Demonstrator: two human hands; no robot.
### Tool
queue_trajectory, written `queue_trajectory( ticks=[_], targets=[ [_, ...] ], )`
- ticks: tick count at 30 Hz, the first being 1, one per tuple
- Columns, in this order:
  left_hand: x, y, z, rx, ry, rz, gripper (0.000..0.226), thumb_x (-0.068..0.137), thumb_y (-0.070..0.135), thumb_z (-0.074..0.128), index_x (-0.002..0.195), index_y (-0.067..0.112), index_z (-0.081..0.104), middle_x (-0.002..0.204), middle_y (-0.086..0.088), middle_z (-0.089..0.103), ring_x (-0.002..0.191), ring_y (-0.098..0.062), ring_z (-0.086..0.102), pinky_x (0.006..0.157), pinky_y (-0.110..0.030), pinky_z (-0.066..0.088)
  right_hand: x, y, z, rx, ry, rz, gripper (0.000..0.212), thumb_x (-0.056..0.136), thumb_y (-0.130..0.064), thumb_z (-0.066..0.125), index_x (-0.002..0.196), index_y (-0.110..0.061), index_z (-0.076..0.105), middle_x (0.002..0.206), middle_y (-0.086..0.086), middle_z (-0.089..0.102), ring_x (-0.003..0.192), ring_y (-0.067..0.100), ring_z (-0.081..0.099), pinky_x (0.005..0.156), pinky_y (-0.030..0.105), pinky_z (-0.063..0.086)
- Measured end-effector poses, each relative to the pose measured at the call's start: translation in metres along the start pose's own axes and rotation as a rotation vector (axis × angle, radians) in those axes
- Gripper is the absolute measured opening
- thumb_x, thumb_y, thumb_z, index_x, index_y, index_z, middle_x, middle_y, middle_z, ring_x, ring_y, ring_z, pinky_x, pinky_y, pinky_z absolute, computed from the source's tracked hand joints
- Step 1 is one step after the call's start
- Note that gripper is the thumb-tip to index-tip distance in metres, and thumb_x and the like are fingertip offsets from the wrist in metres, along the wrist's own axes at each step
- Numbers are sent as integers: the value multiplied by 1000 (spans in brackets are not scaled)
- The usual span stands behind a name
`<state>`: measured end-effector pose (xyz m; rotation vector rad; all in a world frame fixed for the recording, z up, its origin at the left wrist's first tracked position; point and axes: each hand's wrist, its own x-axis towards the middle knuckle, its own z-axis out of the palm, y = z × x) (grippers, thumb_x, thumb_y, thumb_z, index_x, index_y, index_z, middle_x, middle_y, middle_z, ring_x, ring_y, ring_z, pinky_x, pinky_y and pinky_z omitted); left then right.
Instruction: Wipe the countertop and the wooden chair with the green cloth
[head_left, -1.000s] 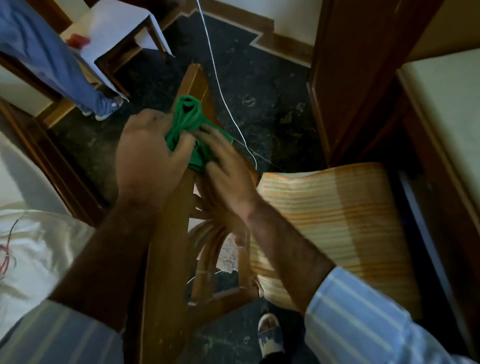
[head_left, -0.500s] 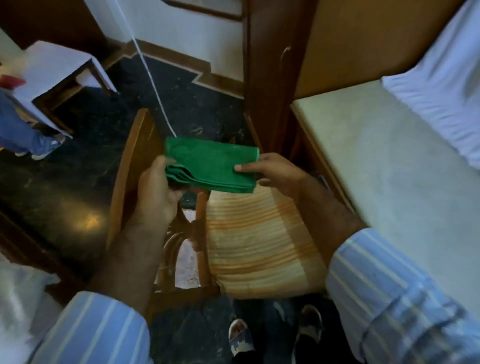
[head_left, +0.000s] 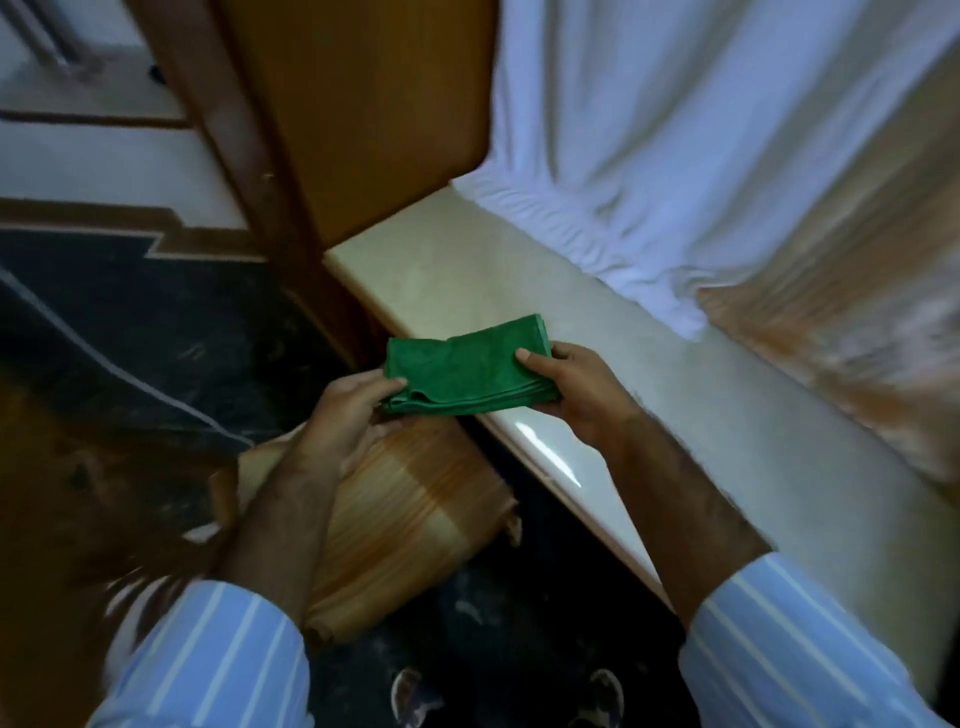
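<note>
The green cloth (head_left: 462, 366) is folded into a flat rectangle and held in the air between both hands. My left hand (head_left: 345, 423) pinches its left end and my right hand (head_left: 574, 389) pinches its right end. The cloth hangs over the front edge of the pale cream countertop (head_left: 675, 405), which runs from the centre to the lower right. Below my left hand sits the wooden chair's striped orange seat cushion (head_left: 410, 509); the chair's wooden back at the lower left is blurred.
A white curtain (head_left: 701, 130) and an orange striped curtain (head_left: 841, 291) hang onto the back of the countertop. A tall wooden cabinet (head_left: 363, 114) stands at the counter's far end. Dark marble floor (head_left: 156, 322) with a thin white cable lies to the left. My feet show at the bottom.
The cloth was bunched on the chair's back, then got folded flat between both hands. My view and the cloth have swung right from the chair to the countertop edge.
</note>
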<state>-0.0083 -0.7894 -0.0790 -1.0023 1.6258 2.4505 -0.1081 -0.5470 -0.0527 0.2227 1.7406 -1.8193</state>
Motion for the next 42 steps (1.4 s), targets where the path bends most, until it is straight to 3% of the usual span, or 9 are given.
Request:
queue_trajectory(
  ticks=[6,12,17,20,26,30,32,37,42],
  targets=[
    [-20,-25,167,153,-281,17,13,94,1,63,104,0,70,105,-20,76,99,-32,75,73,-34,62,-80,-32,-166,-2,249,-38,27,105,-11,60,128,0,67,116,14,75,97,23,73,77,31,61],
    [-76,-80,344,210,-608,80,24,96,3,61,117,8,69,108,-13,78,99,-26,75,78,-35,62,-186,-32,-337,20,555,-157,23,100,-14,69,121,-6,73,106,8,78,83,12,74,60,20,61],
    [-138,-146,471,288,-678,26,15,95,2,63,108,2,69,103,-17,78,96,-31,76,75,-34,62,-276,-6,-464,-5,744,-170,16,91,-13,80,106,-8,78,99,10,80,75,13,76,60,21,62],
    [-172,-191,525,419,-681,1,19,91,3,68,109,-2,69,104,-19,77,95,-31,76,79,-37,63,-332,18,-529,-34,816,-109,14,85,-9,85,96,-7,76,94,11,81,82,22,78,62,24,63],
    [-227,-272,572,708,-696,-56,13,82,11,79,95,9,76,87,-9,79,79,-22,74,74,-32,58,-403,88,-605,-317,902,139,38,79,-21,91,107,-3,72,108,14,78,97,28,78,86,44,67],
    [-251,-311,579,898,-732,1,11,78,17,84,87,14,78,78,-4,79,66,-15,71,57,-23,52,-421,126,-615,-446,970,251,56,78,-21,92,114,-10,51,116,15,69,96,25,68,63,30,57],
    [-258,-322,580,969,-740,57,13,77,17,85,87,14,79,78,-3,79,64,-12,72,53,-19,51,-421,142,-613,-493,967,277,55,80,-17,89,115,-9,47,118,17,69,101,28,70,73,37,63],
    [-264,-342,583,1159,-729,208,10,78,18,84,77,23,76,72,2,76,62,-5,72,55,-17,55,-422,161,-607,-628,885,344,56,86,-17,84,125,-6,44,126,19,66,113,33,71,95,43,64],
    [-266,-346,590,1573,-677,478,26,79,41,79,93,22,70,86,7,68,77,-5,64,68,-20,53,-424,159,-607,-853,899,345,61,90,-19,79,137,-11,41,134,10,59,120,25,64,101,37,59]
  ],
)
